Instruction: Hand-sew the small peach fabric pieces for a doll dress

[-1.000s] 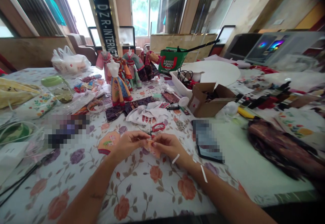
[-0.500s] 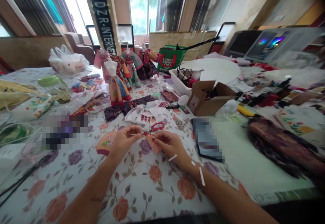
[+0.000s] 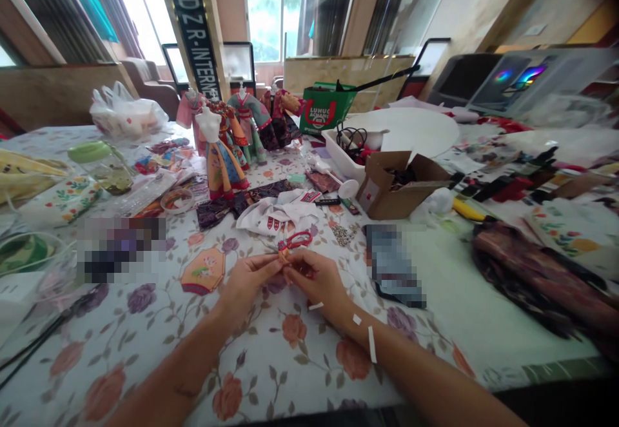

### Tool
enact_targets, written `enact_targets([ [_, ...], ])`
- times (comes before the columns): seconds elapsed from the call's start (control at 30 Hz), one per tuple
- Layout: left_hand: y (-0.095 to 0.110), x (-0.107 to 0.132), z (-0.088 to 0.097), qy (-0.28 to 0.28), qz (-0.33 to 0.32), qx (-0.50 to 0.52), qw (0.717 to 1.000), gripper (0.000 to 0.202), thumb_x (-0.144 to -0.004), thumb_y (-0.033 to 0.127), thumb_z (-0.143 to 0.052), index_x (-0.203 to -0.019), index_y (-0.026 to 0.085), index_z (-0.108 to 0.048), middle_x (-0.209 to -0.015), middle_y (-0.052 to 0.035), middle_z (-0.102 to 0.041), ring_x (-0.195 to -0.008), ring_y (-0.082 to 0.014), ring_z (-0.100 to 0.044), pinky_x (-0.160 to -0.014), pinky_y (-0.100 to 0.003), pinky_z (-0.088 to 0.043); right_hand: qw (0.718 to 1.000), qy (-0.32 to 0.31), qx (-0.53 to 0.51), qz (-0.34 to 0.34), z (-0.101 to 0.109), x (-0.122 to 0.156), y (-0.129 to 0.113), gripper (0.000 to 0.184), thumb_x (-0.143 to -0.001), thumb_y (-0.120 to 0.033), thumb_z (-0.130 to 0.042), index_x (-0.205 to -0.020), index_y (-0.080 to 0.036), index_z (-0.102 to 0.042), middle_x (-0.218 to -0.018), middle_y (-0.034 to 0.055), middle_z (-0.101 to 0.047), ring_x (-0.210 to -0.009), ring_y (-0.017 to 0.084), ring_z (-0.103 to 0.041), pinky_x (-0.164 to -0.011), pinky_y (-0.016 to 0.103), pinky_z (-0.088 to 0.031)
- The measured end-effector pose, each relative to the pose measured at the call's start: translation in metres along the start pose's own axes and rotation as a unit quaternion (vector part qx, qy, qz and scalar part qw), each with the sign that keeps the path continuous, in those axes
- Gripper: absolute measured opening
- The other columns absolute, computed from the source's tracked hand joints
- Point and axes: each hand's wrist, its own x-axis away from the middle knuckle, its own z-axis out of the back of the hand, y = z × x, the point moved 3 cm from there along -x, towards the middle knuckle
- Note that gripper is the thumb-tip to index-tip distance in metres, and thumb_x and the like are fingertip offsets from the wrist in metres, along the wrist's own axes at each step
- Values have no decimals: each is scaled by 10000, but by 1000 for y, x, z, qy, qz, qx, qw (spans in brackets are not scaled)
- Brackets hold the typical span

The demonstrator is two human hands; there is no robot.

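Both hands meet above the flowered cloth at the middle of the table. My left hand (image 3: 251, 278) pinches a small piece of orange fabric (image 3: 284, 253) between thumb and fingers. From the other side my right hand (image 3: 316, 278) grips the same piece, its fingers curled and hiding most of it. White strips stick to my right wrist and forearm. Just beyond the fingertips lie scissors with red handles (image 3: 298, 240). An orange, eight-sided embroidered fabric piece (image 3: 206, 271) with a red and blue edge lies flat to the left of my left hand.
Farther back are a crumpled white wrapper (image 3: 275, 214), small dressed mannequins (image 3: 213, 149), a cardboard box (image 3: 399, 182) and a white bin (image 3: 343, 156). A blurred-out phone (image 3: 394, 266) lies right, a green-lidded jar (image 3: 101, 166) left. Dark patterned fabric (image 3: 522, 272) lies far right.
My left hand has moved right, and the hands have come together on the orange fabric, which is now mostly covered by fingers. The eight-sided piece shows more fully.
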Motion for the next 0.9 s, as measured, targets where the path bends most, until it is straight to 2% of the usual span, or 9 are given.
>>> enact_targets([
  [0.1, -2, 0, 3, 14, 3, 7, 1000, 200, -752, 295, -712, -869, 138, -750, -731, -49, -706, -688, -121, -618, -692, -219, -470, 1000, -15, 9, 2, 0, 0, 0, 84, -732, -148, -653, -807, -184, -664, -656, 3, -665, -591, 135, -579, -556, 235, -444],
  [0.2, -2, 0, 3, 11, -1, 15, 1000, 177, -763, 287, -699, -832, 130, -745, -737, -46, -696, -674, -113, -612, -668, -210, -469, 1000, -22, 11, 3, 0, 0, -2, 79, -705, -196, -711, -773, -190, -670, -681, 6, -669, -603, 137, -570, -565, 243, -444],
  [0.33, 0, 0, 2, 12, -2, 45, 999, 160, -749, 271, -711, -812, 127, -742, -757, -47, -700, -664, -114, -622, -687, -222, -489, 996, -33, -64, -44, -1, -2, 1, 136, -682, -252, -739, -783, -187, -676, -689, 4, -662, -596, 136, -569, -565, 247, -453],
  [0.43, 0, -1, 2, 30, 15, 64, 997, 184, -718, 270, -738, -836, 129, -746, -784, -63, -719, -698, -133, -643, -734, -248, -507, 985, -55, -139, -81, -1, -2, 7, 151, -710, -279, -717, -816, -180, -673, -698, 9, -667, -621, 146, -596, -601, 261, -477],
  [0.5, 1, -1, 2, 42, 20, 78, 996, 179, -702, 256, -749, -827, 128, -745, -784, -65, -726, -712, -139, -650, -758, -260, -512, 983, -66, -150, -84, -1, -1, 9, 156, -739, -300, -697, -830, -176, -672, -710, 18, -673, -641, 152, -606, -616, 268, -482],
  [0.6, 2, -1, 3, 49, 17, 106, 993, 154, -699, 232, -749, -813, 128, -742, -794, -62, -731, -732, -137, -655, -767, -253, -514, 992, -63, -94, -55, 2, 0, 7, 162, -810, -307, -627, -890, -178, -682, -783, 41, -687, -676, 154, -602, -627, 271, -474],
  [0.7, 4, -1, 2, 34, 17, 121, 992, 162, -709, 223, -744, -839, 127, -740, -833, -67, -734, -758, -134, -658, -765, -239, -515, 1000, -27, 1, 5, 6, 0, 0, 165, -823, -264, -593, -933, -173, -673, -800, 51, -668, -649, 143, -567, -592, 260, -458],
  [0.8, 5, 0, 1, 22, 28, 124, 992, 185, -708, 224, -746, -863, 122, -739, -827, -68, -732, -754, -129, -655, -747, -227, -515, 993, 0, 88, 76, 6, 0, -6, 209, -772, -242, -630, -965, -166, -652, -821, 63, -629, -643, 144, -552, -562, 255, -459],
  [0.9, 6, 1, -2, 11, 45, 118, 992, 208, -702, 234, -754, -875, 120, -742, -796, -64, -730, -709, -118, -647, -707, -219, -511, 983, 20, 139, 120, 5, 1, -8, 267, -761, -262, -644, -1015, -180, -637, -903, 86, -617, -723, 168, -580, -602, 270, -494],
])
